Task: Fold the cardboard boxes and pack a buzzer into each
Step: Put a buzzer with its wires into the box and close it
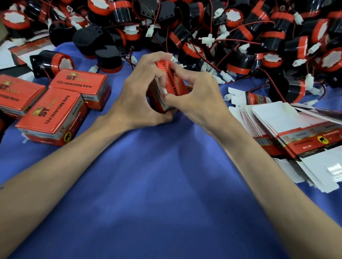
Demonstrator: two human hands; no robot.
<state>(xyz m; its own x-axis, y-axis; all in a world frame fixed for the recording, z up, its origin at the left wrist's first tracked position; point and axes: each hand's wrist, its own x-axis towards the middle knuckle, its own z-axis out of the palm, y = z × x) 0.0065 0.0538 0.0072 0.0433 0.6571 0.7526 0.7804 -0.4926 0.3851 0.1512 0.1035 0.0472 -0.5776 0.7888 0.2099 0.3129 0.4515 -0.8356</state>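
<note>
Both hands grip one red box (167, 87) at mid-table, its long axis running near to far: the left hand (136, 93) wraps its left side, the right hand (194, 97) pinches its right edge, with the buzzer pile (203, 19) just beyond

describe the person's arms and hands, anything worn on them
Nothing worn shows. The left hand and right hand are bare: no gloves, rings or watch. The left forearm and right forearm are bare to the frame's edge, no sleeves in view; a small dark speck marks the left one.
</note>
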